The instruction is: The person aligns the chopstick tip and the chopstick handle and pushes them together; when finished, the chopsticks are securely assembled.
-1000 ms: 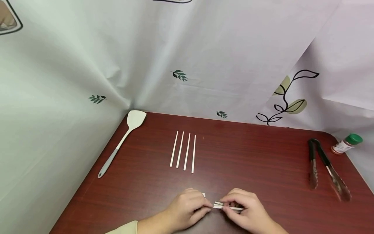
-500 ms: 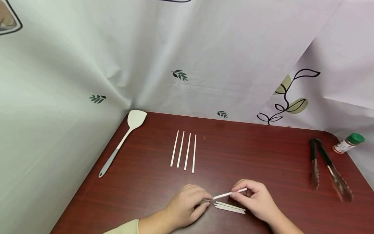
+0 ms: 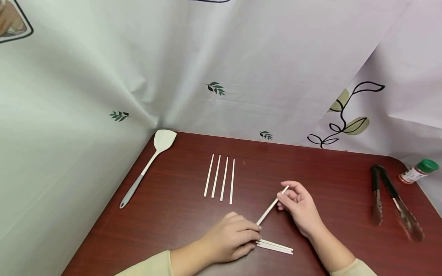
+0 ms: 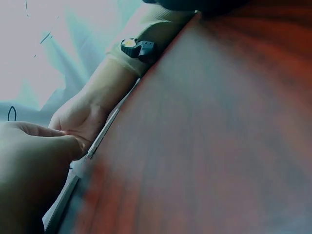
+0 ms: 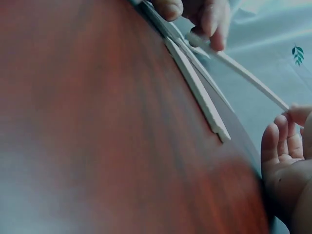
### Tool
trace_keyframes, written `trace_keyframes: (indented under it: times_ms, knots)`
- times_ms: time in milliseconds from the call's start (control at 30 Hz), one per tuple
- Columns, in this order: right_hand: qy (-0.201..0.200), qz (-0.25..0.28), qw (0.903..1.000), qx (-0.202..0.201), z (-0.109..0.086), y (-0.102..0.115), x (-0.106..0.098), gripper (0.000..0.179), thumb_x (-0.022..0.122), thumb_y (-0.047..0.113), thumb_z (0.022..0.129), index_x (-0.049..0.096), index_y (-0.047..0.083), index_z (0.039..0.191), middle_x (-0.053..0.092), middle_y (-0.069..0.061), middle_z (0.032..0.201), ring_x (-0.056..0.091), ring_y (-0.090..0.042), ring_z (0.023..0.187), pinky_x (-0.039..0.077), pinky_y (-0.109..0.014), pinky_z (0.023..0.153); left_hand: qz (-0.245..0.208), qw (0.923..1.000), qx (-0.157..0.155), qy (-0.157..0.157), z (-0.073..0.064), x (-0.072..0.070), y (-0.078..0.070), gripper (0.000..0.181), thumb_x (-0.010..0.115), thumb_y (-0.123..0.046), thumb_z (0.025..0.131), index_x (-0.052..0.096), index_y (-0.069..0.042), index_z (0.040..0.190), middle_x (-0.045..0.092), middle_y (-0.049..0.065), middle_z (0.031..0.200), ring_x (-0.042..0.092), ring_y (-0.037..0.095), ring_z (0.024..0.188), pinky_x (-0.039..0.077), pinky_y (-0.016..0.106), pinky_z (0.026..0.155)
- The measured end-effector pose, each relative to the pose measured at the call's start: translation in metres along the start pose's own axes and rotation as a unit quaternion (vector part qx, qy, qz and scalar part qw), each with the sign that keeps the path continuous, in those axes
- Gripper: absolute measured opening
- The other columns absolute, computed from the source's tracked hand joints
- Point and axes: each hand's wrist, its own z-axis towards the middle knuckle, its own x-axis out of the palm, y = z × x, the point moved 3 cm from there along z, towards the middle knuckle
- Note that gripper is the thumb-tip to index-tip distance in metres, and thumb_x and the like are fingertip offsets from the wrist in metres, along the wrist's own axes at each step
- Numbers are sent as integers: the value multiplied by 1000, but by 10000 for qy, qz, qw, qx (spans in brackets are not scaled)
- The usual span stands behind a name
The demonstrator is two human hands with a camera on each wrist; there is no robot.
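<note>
In the head view my right hand pinches one end of a thin white stick between thumb and fingers, raised at a slant over the table. Its other end meets the curled fingertips of my left hand, low near the front; the right wrist view shows that end partly behind a left finger. Several more white sticks lie together on the table, running out from beside the left fingertips. Farther back, several like sticks lie side by side in a spaced row.
On the brown table, a white spatula with a grey handle lies along the left edge. Black-handled tongs and a green-capped spice bottle are at the right. White patterned cloth hangs behind and at the left.
My right hand has left the loose bundle and moved up and away with one stick's end, tilting it steeper. The left hand has shifted slightly right; the bundle is now uncovered.
</note>
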Motion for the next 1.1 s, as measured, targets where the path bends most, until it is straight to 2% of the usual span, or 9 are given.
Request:
trace_keyframes:
  times_ms: [167, 300, 400, 500, 567, 667, 733, 967, 1100]
  knots:
    - [-54, 287, 9983, 505, 17, -3, 2, 45, 63, -7, 102, 44, -3, 143, 69, 0, 85, 65, -9, 72, 59, -25, 66, -137, 9997, -132, -134, 6, 4, 13, 16, 81, -17, 93, 79, -17, 109, 74, -2, 120, 69, 9, 110, 52, 27, 96]
    - [-360, 220, 9948, 924, 30, -4, 5, 47, 66, -2, 103, 45, 0, 144, 70, 2, 85, 64, -8, 71, 59, -24, 65, -231, 9994, -244, -127, 11, 7, 22, 9, 80, -14, 93, 79, -16, 102, 75, 0, 118, 70, 10, 111, 52, 27, 100]
    - [-498, -171, 9919, 1158, 37, -4, 7, 52, 69, 2, 103, 46, 1, 149, 71, 0, 88, 63, -9, 71, 58, -24, 63, -113, 9989, -447, 45, 16, 12, 25, 8, 80, -17, 94, 79, -17, 102, 74, -2, 118, 70, 9, 112, 52, 27, 101]
    - [-497, -1230, 9860, 1009, 41, -2, 10, 54, 73, 2, 99, 54, 1, 150, 70, -5, 98, 62, -11, 77, 56, -23, 65, 63, 9959, -827, 373, 20, 16, 28, 17, 84, -28, 92, 79, -20, 106, 73, -4, 121, 68, 10, 114, 51, 29, 100]
    - [-430, -2319, 9696, 655, 42, 1, 11, 54, 77, 5, 95, 61, 2, 146, 69, -9, 109, 60, -16, 90, 54, -26, 75, 256, 9916, -1125, 590, 21, 16, 29, 26, 86, -37, 88, 79, -23, 110, 72, -5, 123, 67, 11, 115, 51, 32, 100]
    - [-302, -3729, 9273, 157, 43, 4, 13, 58, 82, 12, 87, 67, 4, 142, 66, -14, 130, 53, -30, 114, 46, -40, 92, 469, 9845, -1488, 803, 19, 15, 30, 37, 88, -48, 83, 80, -27, 112, 71, -6, 127, 65, 13, 118, 49, 37, 99]
    - [-64, -4280, 9037, -48, 43, 4, 15, 64, 85, 18, 84, 66, 4, 143, 61, -17, 142, 46, -40, 126, 41, -51, 100, 558, 9809, -1646, 872, 18, 14, 29, 38, 88, -50, 82, 80, -28, 112, 72, -6, 128, 65, 14, 119, 49, 39, 100]
    - [830, -5214, 8493, -42, 45, -1, 27, 82, 86, 39, 86, 56, -2, 151, 38, -28, 164, 32, -56, 138, 27, -70, 109, 682, 9712, -2026, 1054, 15, 12, 28, 35, 89, -48, 81, 79, -28, 108, 71, -3, 129, 59, 28, 133, 47, 46, 106]
    - [857, -5356, 8399, 167, 45, -1, 34, 78, 83, 44, 90, 58, 6, 153, 34, -27, 166, 30, -55, 139, 25, -75, 106, 788, 9640, -2257, 1165, 14, 10, 26, 33, 88, -48, 82, 78, -30, 107, 68, -2, 133, 53, 34, 140, 43, 51, 108]
